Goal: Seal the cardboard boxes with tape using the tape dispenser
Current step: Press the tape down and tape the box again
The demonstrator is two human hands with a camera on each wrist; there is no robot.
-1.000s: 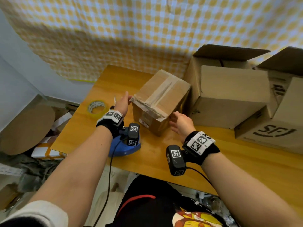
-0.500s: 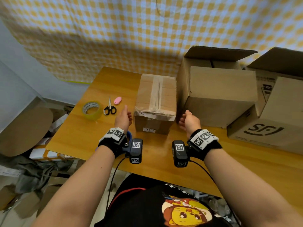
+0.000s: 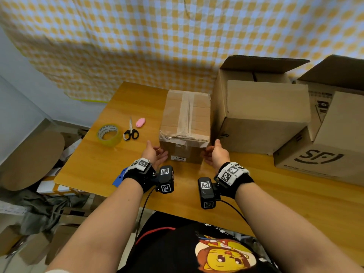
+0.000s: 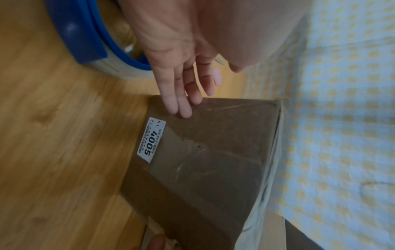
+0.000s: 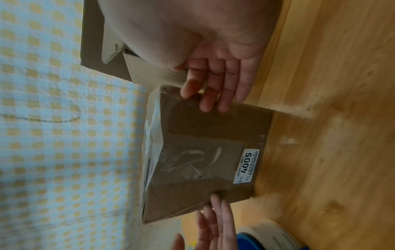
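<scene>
— Cardboard boxes: where do they sit, going left to right across the head view?

— First the loose bits at left of centre: a yellow tape roll point(image 3: 109, 134), scissors point(image 3: 130, 131) and a small pink cutter point(image 3: 140, 122) on the wooden table point(image 3: 94, 164). Then the small taped box point(image 3: 186, 123) at the middle of the frame, a strip of tape running down its top seam. Just right of it stands an open box point(image 3: 264, 115) with its flaps up, and at the far right a printed box point(image 3: 323, 154), also open.

— And the hands?

— The left hand point(image 3: 154, 154) is released, fingers straight, fingertips point(image 4: 181, 108) touching the left edge of the small box's near face. The right hand point(image 3: 215, 153) is likewise flat and relaxed, fingers point(image 5: 210, 103) against the right edge. Neither grasps anything.

— Where's the tape dispenser?

— Blue tape dispenser point(image 3: 119, 177), mostly hidden behind the left wrist at the near table edge; the left wrist view shows its blue body point(image 4: 85, 35) lying on the table close to the palm.

— Which step is this, then?

— I'd judge the small box is being squared up or checked, its sealing looking done. Next calls for setting it aside, closing the flaps of an open box, and taking up the dispenser, probably with the left hand, which is nearest.
</scene>
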